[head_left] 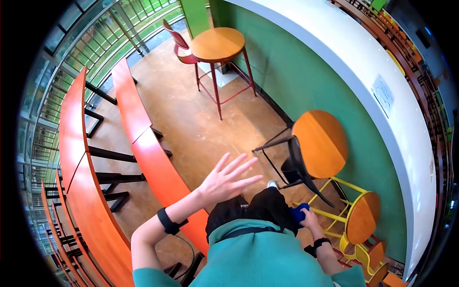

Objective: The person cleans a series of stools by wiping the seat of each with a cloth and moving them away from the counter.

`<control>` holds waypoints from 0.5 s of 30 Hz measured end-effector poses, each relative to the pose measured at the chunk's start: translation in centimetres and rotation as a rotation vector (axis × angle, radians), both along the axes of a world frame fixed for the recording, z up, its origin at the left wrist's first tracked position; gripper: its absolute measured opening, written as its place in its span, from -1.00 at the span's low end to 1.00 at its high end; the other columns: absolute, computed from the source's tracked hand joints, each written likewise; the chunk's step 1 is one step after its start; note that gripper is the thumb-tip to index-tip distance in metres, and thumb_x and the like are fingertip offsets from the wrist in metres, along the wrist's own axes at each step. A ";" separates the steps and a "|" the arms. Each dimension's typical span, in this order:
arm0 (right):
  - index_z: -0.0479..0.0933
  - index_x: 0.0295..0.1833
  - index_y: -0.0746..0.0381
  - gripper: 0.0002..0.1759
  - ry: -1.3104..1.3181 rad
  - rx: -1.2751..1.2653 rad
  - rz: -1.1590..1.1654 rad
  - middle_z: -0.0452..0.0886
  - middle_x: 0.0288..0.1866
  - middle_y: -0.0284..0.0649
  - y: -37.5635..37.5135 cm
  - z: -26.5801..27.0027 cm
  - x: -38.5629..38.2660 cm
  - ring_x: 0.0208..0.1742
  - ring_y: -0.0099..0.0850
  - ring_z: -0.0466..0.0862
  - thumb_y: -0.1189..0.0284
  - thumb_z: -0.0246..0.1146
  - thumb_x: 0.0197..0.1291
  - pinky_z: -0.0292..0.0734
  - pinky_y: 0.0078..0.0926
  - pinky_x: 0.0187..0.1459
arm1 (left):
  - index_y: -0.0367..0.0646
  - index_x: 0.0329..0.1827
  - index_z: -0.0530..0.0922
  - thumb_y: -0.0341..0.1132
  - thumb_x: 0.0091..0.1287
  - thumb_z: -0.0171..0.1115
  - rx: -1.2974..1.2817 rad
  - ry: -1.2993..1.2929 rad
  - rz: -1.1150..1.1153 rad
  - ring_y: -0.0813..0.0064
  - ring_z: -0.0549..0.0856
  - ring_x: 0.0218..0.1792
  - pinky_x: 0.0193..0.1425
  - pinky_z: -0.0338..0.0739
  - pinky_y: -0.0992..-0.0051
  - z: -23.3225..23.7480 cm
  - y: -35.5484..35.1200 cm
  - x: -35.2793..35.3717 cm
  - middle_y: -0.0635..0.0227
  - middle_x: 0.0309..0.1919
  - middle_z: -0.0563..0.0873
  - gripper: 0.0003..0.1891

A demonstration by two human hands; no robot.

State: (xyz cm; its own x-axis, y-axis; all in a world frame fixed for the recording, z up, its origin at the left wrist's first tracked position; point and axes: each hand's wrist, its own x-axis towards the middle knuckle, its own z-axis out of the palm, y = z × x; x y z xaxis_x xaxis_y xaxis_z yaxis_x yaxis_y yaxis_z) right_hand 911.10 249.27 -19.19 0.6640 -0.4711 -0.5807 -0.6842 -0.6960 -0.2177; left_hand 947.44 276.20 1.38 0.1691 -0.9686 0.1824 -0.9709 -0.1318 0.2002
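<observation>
My left hand (227, 181) is held up in front of my body with its fingers spread, and nothing is in it. The orange-red bench (158, 165) runs behind and below that hand. Down by my right thigh, my right hand (311, 223) is closed around a bunched dark blue cloth (300, 212). Its fingers are partly hidden behind the cloth. Close to this hand are a yellow-legged stool (362, 217) with a wooden seat and a black chair (299, 165).
A round wooden table (320, 143) stands at the green wall (306, 76), under a white counter (325, 50). Farther off are a tall round table (218, 44) and a red chair (180, 48). A long orange table (74, 124) runs along the left, near the railing (95, 43).
</observation>
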 end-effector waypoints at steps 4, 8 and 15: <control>0.48 -0.04 -0.03 -0.37 -0.165 0.022 -0.016 0.50 -0.02 -0.02 3.4 -1.4 4.7 -0.04 0.01 0.56 0.46 0.45 -0.40 0.53 -0.19 -0.04 | 0.29 0.33 0.29 -0.22 0.06 0.27 0.047 0.002 0.156 0.19 0.20 0.39 0.36 0.09 -0.03 -0.3 5.6 3.2 0.27 0.41 0.18 -0.32; 0.44 -0.02 -0.02 -0.37 -0.223 0.115 0.046 0.46 0.00 0.00 5.4 -2.5 9.8 0.02 0.00 0.52 0.52 0.41 -0.37 0.50 -0.18 -0.02 | 0.18 0.34 0.28 -0.24 0.08 0.25 0.054 -0.004 0.171 0.21 0.21 0.39 0.38 0.08 0.01 -2.8 8.7 3.6 0.24 0.41 0.17 -0.33; 0.43 -0.07 0.04 -0.36 -0.265 0.132 0.205 0.48 -0.04 -0.03 5.8 -2.3 21.0 0.01 0.02 0.51 0.53 0.44 -0.43 0.48 -0.23 0.00 | 0.10 0.30 0.32 -0.32 0.13 0.18 0.073 0.051 0.328 0.23 0.19 0.39 0.40 0.03 0.02 -3.6 10.9 6.1 0.22 0.39 0.19 -0.40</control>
